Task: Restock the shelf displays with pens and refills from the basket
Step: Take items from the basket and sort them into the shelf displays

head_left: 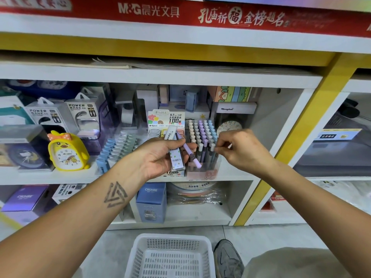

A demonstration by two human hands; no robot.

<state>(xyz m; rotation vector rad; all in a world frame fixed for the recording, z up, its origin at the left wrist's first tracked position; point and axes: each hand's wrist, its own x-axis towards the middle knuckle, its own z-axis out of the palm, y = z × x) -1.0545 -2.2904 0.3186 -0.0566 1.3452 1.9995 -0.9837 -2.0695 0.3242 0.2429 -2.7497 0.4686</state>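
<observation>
Holding lilac pen (189, 152), clear refill case (175, 155).

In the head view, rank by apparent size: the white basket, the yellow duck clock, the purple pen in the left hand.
1. White basket, largest, though it sits nearest the camera and is cut off by the frame.
2. Yellow duck clock.
3. Purple pen, smallest, partly hidden by the left hand.

On the white shelf we saw a yellow duck-shaped alarm clock (67, 152) beside two boxed power banks (66, 115). A round clock in a clear box (228, 127) stood further right. Below sat a blue cardboard box (151, 201) and purple boxes (25, 197).
</observation>
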